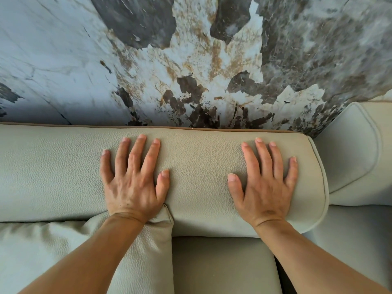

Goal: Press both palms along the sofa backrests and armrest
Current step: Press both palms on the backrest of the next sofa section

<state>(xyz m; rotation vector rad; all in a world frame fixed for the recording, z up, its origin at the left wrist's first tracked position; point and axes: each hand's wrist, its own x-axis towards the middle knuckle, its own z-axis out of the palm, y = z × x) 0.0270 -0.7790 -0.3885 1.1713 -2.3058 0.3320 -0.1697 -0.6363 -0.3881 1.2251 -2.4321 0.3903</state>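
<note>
Bare forearms, left hand [132, 183] and right hand [265, 187] flat, fingers spread wide, holding nothing, on grey backrest [201, 166]; cushion [137, 251] below.

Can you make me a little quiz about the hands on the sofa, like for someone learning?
1. True or false: the left hand and the right hand both lie flat, fingers spread, on the sofa backrest.
2. What is behind the backrest? A) a window B) a marbled wall C) a bookshelf
3. Fill in: the loose cushion lies under the ____ forearm.

Key: 1 true; 2 B; 3 left.
</note>
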